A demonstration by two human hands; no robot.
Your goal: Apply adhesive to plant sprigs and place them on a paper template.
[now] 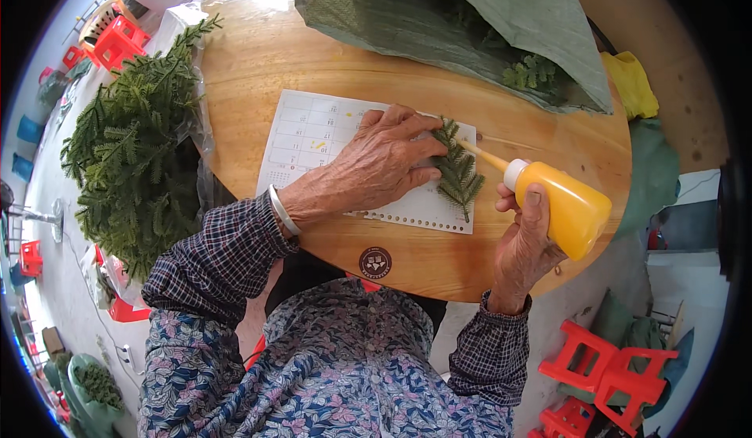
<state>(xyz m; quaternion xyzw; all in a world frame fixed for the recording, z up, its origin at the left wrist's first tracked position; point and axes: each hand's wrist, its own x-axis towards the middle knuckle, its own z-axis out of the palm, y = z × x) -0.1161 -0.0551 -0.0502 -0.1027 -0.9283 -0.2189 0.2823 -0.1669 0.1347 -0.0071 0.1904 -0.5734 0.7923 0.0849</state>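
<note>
My right hand is wrapped round a squeeze bottle of yellow liquid with a white collar. Its long thin nozzle slants up and left to a green fir-like sprig, the tip meeting the sprig's upper part. From the left, my left hand reaches across with bent fingers and holds the sprig by its left edge. Under both lies a white calendar sheet with a printed grid and a row of punched holes. A few yellow smears mark the paper.
On the left a big heap of green needled branches stands beside the round wooden table. A grey-green woven sack with greenery inside lies open along the far side. Red stools and a yellow cloth are at the right.
</note>
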